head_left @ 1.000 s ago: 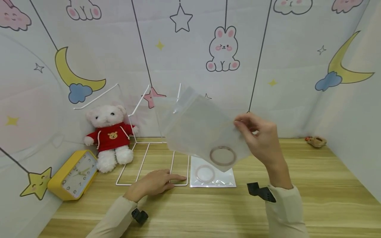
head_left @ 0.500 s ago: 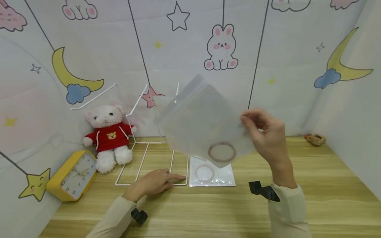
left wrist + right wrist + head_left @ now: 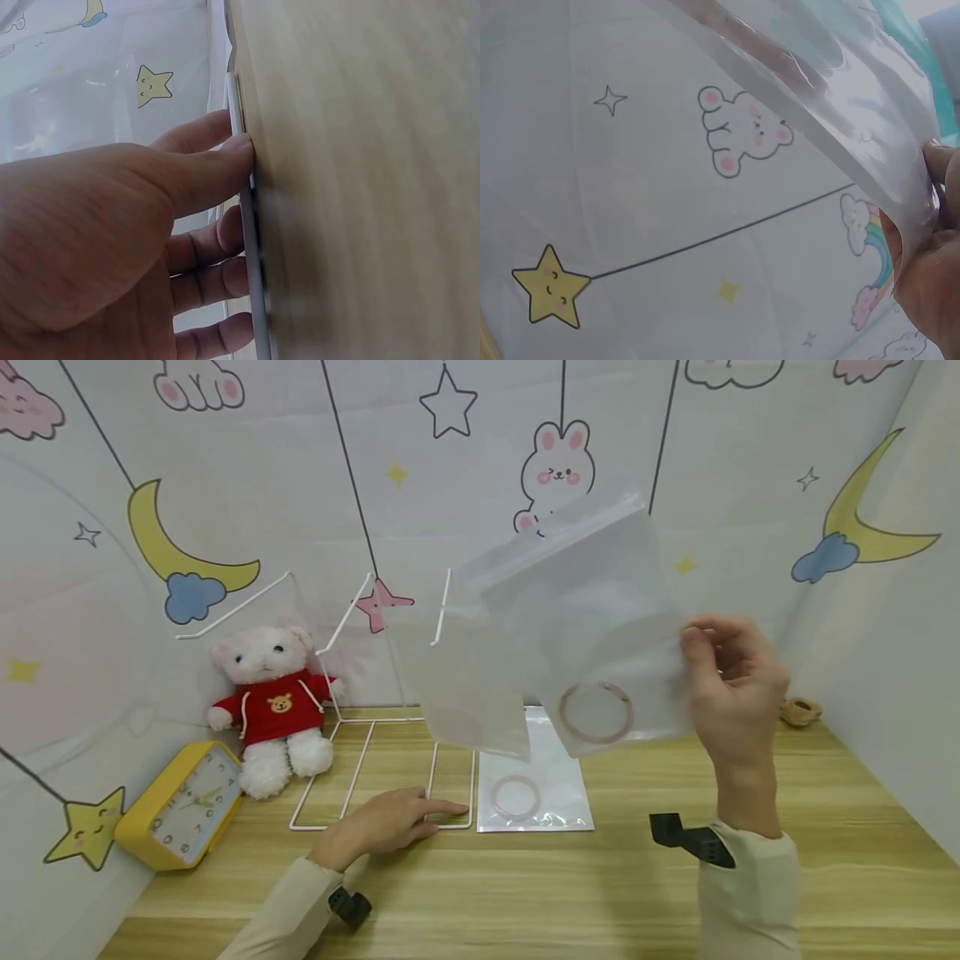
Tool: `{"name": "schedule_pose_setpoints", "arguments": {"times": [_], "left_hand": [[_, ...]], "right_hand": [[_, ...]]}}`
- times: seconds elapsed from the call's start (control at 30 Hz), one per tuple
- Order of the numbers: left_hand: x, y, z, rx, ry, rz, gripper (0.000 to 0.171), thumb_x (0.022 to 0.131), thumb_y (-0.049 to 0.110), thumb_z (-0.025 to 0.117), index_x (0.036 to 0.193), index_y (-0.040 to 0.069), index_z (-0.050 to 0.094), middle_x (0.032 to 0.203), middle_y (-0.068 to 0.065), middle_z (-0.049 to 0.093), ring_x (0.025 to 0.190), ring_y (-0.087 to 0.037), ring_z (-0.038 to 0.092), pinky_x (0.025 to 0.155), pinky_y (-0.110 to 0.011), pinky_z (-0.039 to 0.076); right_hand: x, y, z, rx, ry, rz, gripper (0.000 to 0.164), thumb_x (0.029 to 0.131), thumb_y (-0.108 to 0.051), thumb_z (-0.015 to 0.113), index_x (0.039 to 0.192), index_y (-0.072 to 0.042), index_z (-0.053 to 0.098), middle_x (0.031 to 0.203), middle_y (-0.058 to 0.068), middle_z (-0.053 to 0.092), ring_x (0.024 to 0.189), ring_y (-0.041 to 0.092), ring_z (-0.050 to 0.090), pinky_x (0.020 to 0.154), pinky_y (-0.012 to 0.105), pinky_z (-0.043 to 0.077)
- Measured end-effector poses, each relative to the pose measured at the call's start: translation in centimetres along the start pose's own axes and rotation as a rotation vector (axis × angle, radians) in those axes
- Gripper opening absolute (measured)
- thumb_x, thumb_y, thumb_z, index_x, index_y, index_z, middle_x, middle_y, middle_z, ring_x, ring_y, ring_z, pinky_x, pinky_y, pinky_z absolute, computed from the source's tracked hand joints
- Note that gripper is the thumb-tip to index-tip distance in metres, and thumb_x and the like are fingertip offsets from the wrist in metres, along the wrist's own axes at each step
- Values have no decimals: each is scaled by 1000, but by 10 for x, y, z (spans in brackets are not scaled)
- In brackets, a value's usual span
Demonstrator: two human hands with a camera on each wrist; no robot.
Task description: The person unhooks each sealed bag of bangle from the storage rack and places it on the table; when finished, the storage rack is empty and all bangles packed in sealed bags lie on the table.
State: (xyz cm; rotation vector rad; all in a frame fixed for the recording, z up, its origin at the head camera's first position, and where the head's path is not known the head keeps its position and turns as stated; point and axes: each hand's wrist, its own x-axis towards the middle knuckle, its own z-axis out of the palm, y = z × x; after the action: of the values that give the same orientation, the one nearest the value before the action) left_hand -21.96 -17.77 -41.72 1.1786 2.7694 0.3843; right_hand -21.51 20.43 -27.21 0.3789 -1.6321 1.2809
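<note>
My right hand pinches the right edge of a clear zip bag with a brownish-pink ring mark low on it. The bag hangs tilted in the air, its zip strip at the top; part of it also shows in the right wrist view. My left hand lies at the front bar of a white wire rack, index finger stretched along it. In the left wrist view, the thumb is on the near side of the wire, fingertips behind it. A translucent sheet or bag stands by the rack's right side.
A white packet with a pale pink ring lies right of the rack. Left stand a teddy bear in a red hoodie and a yellow alarm clock. A small brown object sits at the back right.
My right hand has moved right and a little up. The zip bag has swung more upright, uncovering the translucent sheet and more of the white packet. My left hand has stayed at the rack.
</note>
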Motion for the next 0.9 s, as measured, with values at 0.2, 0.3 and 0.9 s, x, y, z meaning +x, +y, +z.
{"name": "schedule_pose_setpoints", "arguments": {"times": [0.2,0.3,0.9], "left_hand": [[-1,-1,0,7,4,1,41,99,16,63,138,26,61,82,3,51,70,-9,43,64,-29,40],[-1,0,-1,2,3,2,41,99,16,62,139,26,61,82,4,51,70,-9,42,63,-29,39],[0,-1,2,7,27,13,41,97,17,64,137,26,63,80,3,51,69,-9,42,61,-29,40]], "right_hand": [[4,5,-6,-40,59,19,18,94,-4,69,101,12,68,79,-10,62,61,6,47,57,16,36],[5,9,-11,-93,62,51,20,94,-7,69,102,10,69,79,-11,62,61,7,47,56,17,36],[1,36,-20,-285,-152,127,14,97,-13,66,104,-2,72,87,-11,62,71,1,58,63,10,43]]}}
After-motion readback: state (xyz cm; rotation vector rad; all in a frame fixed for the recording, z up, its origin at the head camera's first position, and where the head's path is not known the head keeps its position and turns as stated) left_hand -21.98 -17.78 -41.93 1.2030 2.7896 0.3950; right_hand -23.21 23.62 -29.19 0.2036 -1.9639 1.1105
